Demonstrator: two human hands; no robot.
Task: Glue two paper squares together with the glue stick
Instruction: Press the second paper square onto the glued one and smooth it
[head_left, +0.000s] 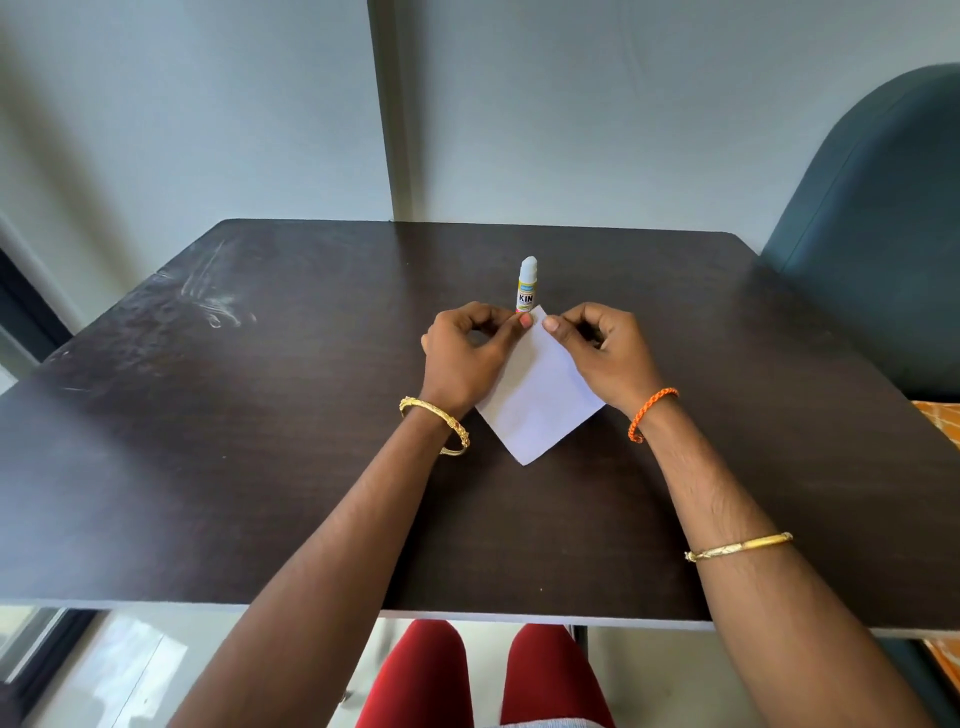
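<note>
Pinching the far corner of the paper square (537, 402), the left hand (465, 351) and right hand (605, 353) each held a narrow grip. It lay on the bench (208, 467). The glue stick (526, 285) stood upright just beyond.

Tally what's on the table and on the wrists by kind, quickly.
Glue stick: 1, upright
White paper: 1 visible; a second sheet under it cannot be told
Gold bangles: 2
Orange bracelet: 1
Total: 5
</note>
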